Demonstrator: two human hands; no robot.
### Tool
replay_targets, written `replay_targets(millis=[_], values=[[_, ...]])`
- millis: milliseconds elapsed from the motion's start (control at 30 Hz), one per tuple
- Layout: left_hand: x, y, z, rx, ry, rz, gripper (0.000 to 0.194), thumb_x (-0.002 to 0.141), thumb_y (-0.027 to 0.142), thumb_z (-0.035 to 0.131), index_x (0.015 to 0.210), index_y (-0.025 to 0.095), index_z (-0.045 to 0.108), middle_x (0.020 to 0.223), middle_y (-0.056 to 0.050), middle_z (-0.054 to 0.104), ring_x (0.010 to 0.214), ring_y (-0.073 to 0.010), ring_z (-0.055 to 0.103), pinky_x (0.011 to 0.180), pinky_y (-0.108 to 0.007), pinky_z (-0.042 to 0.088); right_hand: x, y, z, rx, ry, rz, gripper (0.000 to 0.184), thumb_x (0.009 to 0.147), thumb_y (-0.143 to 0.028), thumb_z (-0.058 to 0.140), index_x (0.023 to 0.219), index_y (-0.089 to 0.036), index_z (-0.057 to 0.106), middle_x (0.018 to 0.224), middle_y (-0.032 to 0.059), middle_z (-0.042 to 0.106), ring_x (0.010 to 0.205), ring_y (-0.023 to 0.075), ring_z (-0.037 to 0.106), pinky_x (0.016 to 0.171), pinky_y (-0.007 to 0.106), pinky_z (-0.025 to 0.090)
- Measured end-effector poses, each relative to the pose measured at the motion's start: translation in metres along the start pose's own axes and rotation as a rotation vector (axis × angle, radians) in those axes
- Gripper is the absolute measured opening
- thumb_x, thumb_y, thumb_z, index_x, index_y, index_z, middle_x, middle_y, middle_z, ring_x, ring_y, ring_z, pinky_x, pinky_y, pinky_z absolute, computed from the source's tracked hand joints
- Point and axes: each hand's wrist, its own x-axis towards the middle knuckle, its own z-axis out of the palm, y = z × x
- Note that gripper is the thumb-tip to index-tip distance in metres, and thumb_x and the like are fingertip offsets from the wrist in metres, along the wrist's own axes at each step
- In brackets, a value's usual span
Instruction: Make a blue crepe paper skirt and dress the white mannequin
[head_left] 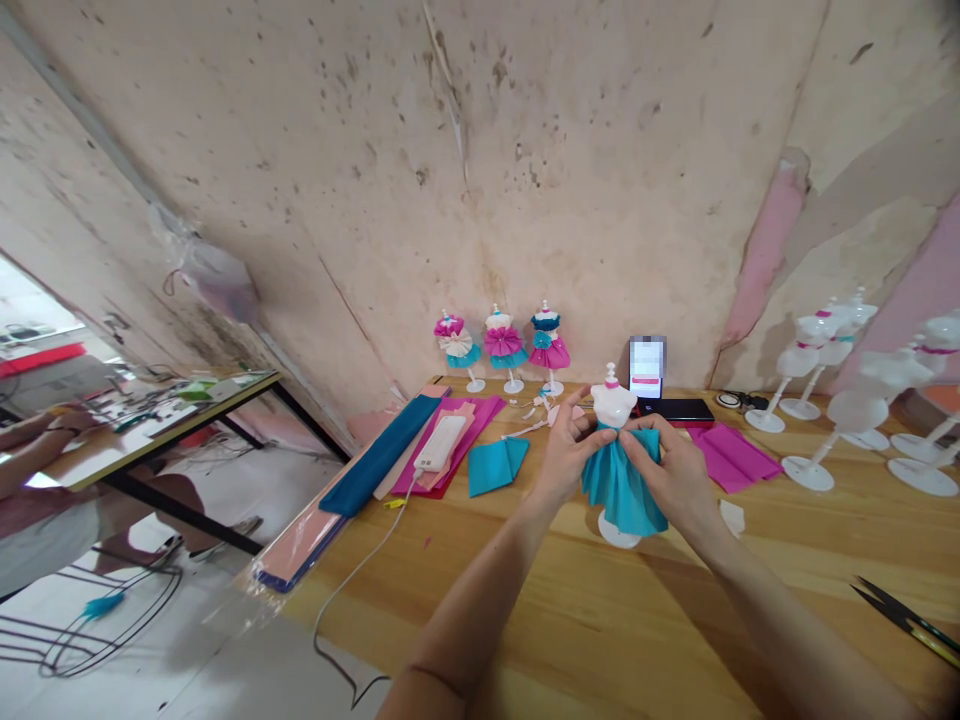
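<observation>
A small white dress form (613, 402) stands upright on its round base in front of me. Turquoise crepe paper (624, 492) hangs in pleats around its waist like a skirt. My left hand (568, 448) pinches the paper's top edge against the waist with its thumb, the other fingers partly behind the form. From the right side, my right hand (666, 462) grips the same top edge between thumb and fingers, where a flap of paper stands up. A folded turquoise sheet (496, 466) lies left of my hands.
Three dressed miniature forms (502, 345) stand along the wall. A phone (647, 368) leans behind my form. Several bare forms (814, 370) stand at right, near magenta paper (733, 456) and scissors (911, 615). A white power bank (440, 443) rests on paper sheets. Another person sits at left.
</observation>
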Motion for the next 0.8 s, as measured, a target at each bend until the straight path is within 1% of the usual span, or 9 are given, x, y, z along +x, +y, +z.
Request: replay_targets(millis=[100,267,500,567,667,800], values=[[-0.0005,0.0000,0.0002,0.009,0.001,-0.004,0.078,0.077,0.028,0.075,0.141,0.025,0.032,0.107,-0.007,0.069,0.100,-0.0202,0.065,0.092,-0.035,0.046,-0.0008,0.0011,0.0023,-0.033,0.029,-0.008,0.026,0.089,-0.046,0.053,0.090,-0.021,0.059,0.082,0.0019,0.067,0.067,0.0164,0.056,0.063,0.028,0.038],[-0.0019,0.0019,0.0021,0.034,0.009,-0.023,0.078,0.075,0.031,0.076,0.140,0.026,0.034,0.103,-0.006,0.069,0.099,-0.0207,0.064,0.090,-0.035,0.047,-0.0021,0.0018,0.0050,-0.093,0.082,-0.037,0.019,0.088,-0.040,0.055,0.091,-0.022,0.058,0.083,0.0019,0.067,0.070,0.0170,0.058,0.064,0.027,0.037],[-0.0010,0.0040,-0.0013,0.050,-0.045,-0.035,0.077,0.076,0.032,0.075,0.140,0.024,0.033,0.103,-0.007,0.068,0.097,-0.0212,0.065,0.089,-0.036,0.047,-0.0042,0.0020,0.0066,-0.116,0.075,-0.019,0.017,0.088,-0.040,0.054,0.092,-0.023,0.055,0.080,0.0008,0.065,0.067,0.0166,0.056,0.061,0.027,0.036],[-0.0004,0.0047,-0.0028,0.062,-0.055,-0.052,0.077,0.076,0.034,0.075,0.140,0.023,0.034,0.102,-0.007,0.068,0.098,-0.0219,0.065,0.089,-0.036,0.047,-0.0043,0.0005,0.0062,-0.119,0.099,-0.002,0.020,0.087,-0.041,0.057,0.091,-0.023,0.052,0.083,0.0015,0.065,0.067,0.0169,0.056,0.061,0.027,0.036],[-0.0004,0.0066,-0.0038,0.080,-0.066,-0.072,0.075,0.076,0.036,0.075,0.139,0.023,0.036,0.101,-0.007,0.068,0.097,-0.0224,0.065,0.089,-0.036,0.047,-0.0038,-0.0013,0.0055,-0.110,0.133,0.035,0.028,0.084,-0.046,0.060,0.094,-0.023,0.047,0.088,0.0032,0.064,0.067,0.0176,0.055,0.060,0.027,0.036],[-0.0010,0.0092,-0.0045,0.097,-0.079,-0.093,0.073,0.074,0.035,0.077,0.136,0.022,0.041,0.106,-0.008,0.067,0.101,-0.0227,0.064,0.088,-0.034,0.047,-0.0022,0.0000,0.0046,-0.083,0.088,0.049,0.032,0.083,-0.048,0.061,0.097,-0.023,0.048,0.090,0.0036,0.064,0.071,0.0188,0.056,0.062,0.029,0.037]])
